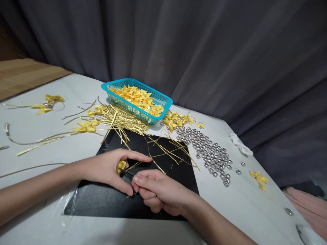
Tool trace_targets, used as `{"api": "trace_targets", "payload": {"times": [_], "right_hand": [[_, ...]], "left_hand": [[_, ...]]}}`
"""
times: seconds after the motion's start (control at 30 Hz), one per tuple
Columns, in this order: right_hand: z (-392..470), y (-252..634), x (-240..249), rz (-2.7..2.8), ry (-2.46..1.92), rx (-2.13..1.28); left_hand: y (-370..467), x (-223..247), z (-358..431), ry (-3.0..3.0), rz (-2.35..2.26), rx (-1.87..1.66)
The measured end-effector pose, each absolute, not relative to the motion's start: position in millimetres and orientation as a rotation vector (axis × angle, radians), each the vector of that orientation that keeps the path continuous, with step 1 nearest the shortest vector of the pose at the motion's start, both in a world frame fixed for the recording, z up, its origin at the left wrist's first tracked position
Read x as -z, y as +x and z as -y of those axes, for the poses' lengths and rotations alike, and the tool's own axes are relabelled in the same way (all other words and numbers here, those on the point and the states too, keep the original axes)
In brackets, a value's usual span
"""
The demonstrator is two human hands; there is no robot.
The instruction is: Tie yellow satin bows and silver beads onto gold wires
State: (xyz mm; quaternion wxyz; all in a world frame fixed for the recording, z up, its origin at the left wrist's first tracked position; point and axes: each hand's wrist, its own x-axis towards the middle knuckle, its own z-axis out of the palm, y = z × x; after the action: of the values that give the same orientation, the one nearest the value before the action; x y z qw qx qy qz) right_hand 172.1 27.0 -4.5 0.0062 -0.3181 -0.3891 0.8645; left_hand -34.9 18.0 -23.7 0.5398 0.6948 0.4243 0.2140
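Over the black mat [102,200], my left hand [109,168] is curved with thumb and forefinger apart. A yellow ribbon bow [121,165] sits inside that curve against the palm. My right hand [158,190] is closed around a thin dark tool [127,173], whose far end reaches to the bow. Gold twist ties [163,149] lie scattered on the mat behind my hands, and a thick pile of gold ties [125,119] lies beyond its back edge.
A blue basket [166,101] of yellow bows stands at the back. Silver rings [209,153] spread over the white table [242,200] to the right, beside loose yellow bows [176,119]. Bows with long ties [85,126] lie left. A crumpled white tissue [240,144] is at the right edge.
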Motion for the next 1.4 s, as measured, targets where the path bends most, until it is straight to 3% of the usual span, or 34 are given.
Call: {"api": "trace_targets", "payload": {"times": [0.27, 0.33, 0.4, 0.53, 0.6, 0.7, 0.9, 1.17, 1.4], "right_hand": [[-27, 171, 3, 1.249, -1.025, -2.69], [-29, 175, 0, 1.425, -1.084, -2.551], [-32, 181, -2, 1.819, -1.213, -2.09], [-41, 194, 5, 2.54, -1.387, -0.732], [-42, 195, 10, 2.699, -1.345, -0.398], [-39, 189, 12, 2.637, -1.243, -0.166], [-21, 161, 6, 2.464, -1.248, -0.749], [-20, 144, 12, 2.488, -1.188, -0.941], [-37, 164, 1, 2.091, -1.258, -1.404]], "left_hand": [[-36, 26, -17, 1.642, -0.98, -0.538], [-38, 26, -17, 1.653, -0.994, -0.575], [-40, 26, -16, 1.607, -1.005, -0.611], [-43, 28, -18, 1.319, -0.909, -0.664], [-43, 30, -20, 1.239, -0.858, -0.713], [-39, 29, -21, 1.199, -0.864, -0.778], [-31, 20, -17, 1.213, -0.91, -0.766], [-36, 21, -19, 1.364, -1.274, -0.875], [-33, 15, -14, 1.7, -1.62, -1.097]]}}
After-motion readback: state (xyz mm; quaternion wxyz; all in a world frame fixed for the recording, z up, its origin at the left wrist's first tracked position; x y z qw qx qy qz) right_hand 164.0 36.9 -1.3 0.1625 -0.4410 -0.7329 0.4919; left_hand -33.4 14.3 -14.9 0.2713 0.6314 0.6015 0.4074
